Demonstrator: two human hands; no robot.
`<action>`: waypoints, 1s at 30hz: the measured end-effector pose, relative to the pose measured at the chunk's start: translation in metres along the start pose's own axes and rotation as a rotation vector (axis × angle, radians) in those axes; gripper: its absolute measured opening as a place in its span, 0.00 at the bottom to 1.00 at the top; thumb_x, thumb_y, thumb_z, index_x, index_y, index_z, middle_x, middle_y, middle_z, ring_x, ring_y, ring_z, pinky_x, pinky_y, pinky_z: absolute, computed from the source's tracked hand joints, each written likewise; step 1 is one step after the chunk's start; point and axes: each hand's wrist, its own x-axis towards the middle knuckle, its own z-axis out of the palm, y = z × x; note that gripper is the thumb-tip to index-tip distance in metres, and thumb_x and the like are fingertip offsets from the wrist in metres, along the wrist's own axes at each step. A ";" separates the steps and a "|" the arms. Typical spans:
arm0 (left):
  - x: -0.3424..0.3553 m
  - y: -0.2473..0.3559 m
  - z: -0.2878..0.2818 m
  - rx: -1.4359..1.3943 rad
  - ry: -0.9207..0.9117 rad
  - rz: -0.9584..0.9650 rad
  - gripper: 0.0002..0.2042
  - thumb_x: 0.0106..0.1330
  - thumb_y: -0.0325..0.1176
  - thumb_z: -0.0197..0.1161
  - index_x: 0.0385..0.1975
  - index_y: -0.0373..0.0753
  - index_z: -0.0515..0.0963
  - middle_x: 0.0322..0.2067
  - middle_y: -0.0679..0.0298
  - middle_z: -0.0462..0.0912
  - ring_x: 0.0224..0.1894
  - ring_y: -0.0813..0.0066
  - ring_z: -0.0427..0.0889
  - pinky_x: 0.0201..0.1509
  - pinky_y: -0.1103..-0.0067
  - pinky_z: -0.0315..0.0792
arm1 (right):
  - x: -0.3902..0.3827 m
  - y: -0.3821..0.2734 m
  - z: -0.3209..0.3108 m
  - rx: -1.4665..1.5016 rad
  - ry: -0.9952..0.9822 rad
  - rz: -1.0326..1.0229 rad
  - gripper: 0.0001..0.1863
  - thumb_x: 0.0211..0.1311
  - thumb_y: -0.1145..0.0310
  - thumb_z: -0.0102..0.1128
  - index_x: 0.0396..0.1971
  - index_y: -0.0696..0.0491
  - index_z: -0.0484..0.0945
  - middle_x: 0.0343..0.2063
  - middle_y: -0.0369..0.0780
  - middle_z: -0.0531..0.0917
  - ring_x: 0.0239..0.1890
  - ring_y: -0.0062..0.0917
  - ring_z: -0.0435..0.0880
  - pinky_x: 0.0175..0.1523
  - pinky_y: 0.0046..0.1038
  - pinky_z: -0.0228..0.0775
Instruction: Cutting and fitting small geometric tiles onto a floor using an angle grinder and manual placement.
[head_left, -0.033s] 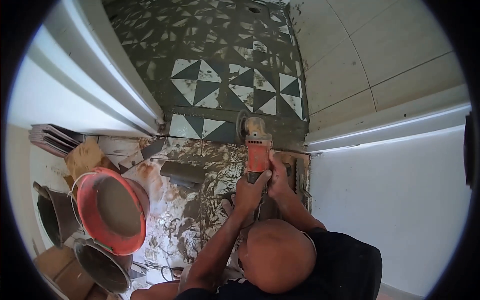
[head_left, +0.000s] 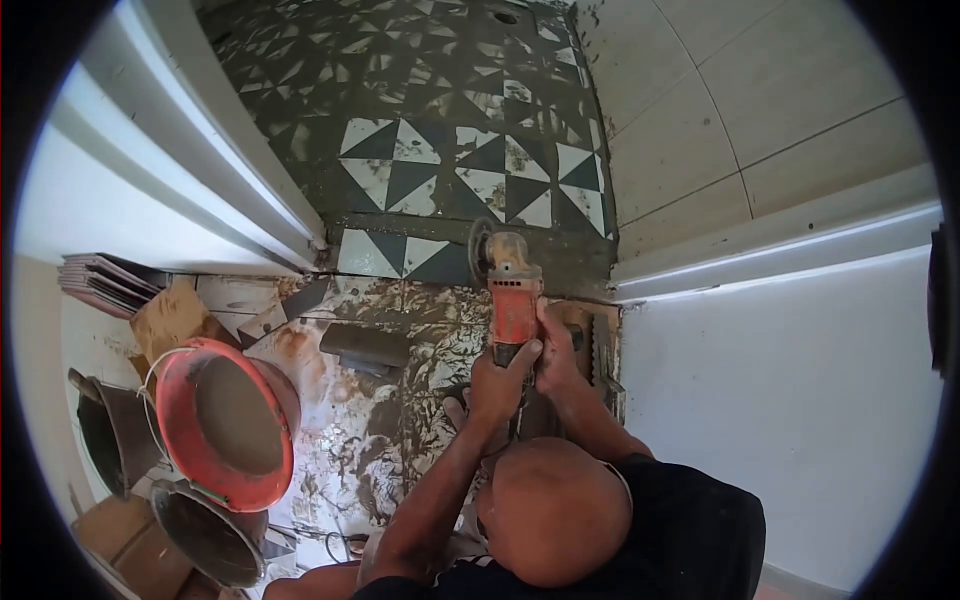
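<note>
An angle grinder with a red body and a dusty head is held in both hands near the middle of the head view. My left hand is closed round its rear end, the thumb lying across it. My right hand grips the body from the right side. The grinder's disc stands on edge at the right end of a white and dark triangle-patterned tile. Whether the disc touches that tile I cannot tell. The fingers on the body's underside are hidden.
Muddy patterned tiles cover the floor beyond the doorway. A red bucket of grey slurry stands at left, beside two dark buckets and stacked tiles. A dark flat piece lies on the smeared floor. A white wall bounds the right.
The grinder and its disc have shifted very slightly left and up. Both hands keep the same grip.
</note>
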 end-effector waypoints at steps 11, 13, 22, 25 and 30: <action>-0.006 0.011 -0.007 0.038 0.018 -0.009 0.27 0.63 0.50 0.71 0.47 0.28 0.80 0.33 0.54 0.88 0.37 0.69 0.86 0.43 0.73 0.77 | 0.007 0.003 0.000 0.035 -0.126 0.037 0.28 0.76 0.45 0.47 0.57 0.54 0.74 0.44 0.40 0.83 0.42 0.27 0.84 0.49 0.34 0.79; -0.012 0.014 -0.001 0.053 0.058 0.013 0.30 0.63 0.54 0.69 0.48 0.28 0.80 0.34 0.49 0.87 0.39 0.61 0.87 0.45 0.69 0.77 | -0.002 -0.004 0.008 0.040 -0.152 0.060 0.28 0.77 0.44 0.45 0.56 0.55 0.74 0.43 0.39 0.83 0.41 0.27 0.84 0.48 0.33 0.79; -0.005 0.010 0.011 0.375 0.109 0.167 0.30 0.74 0.56 0.49 0.47 0.27 0.76 0.34 0.36 0.83 0.39 0.33 0.82 0.45 0.51 0.73 | 0.011 -0.017 -0.008 -0.641 0.154 -0.331 0.18 0.66 0.63 0.67 0.48 0.57 0.74 0.38 0.41 0.84 0.36 0.25 0.85 0.42 0.29 0.79; 0.037 -0.028 0.001 0.410 0.146 0.309 0.27 0.75 0.54 0.49 0.42 0.29 0.75 0.30 0.41 0.83 0.35 0.38 0.82 0.42 0.52 0.74 | 0.018 -0.035 -0.025 -0.607 0.150 -0.186 0.20 0.60 0.69 0.69 0.49 0.58 0.74 0.38 0.42 0.84 0.36 0.27 0.86 0.40 0.29 0.81; 0.154 -0.060 -0.081 -0.289 0.621 0.116 0.26 0.70 0.50 0.65 0.46 0.27 0.71 0.35 0.52 0.79 0.38 0.65 0.77 0.48 0.68 0.72 | 0.021 -0.045 -0.037 -0.351 -0.004 -0.166 0.21 0.60 0.65 0.66 0.48 0.62 0.74 0.36 0.46 0.85 0.37 0.33 0.88 0.42 0.35 0.85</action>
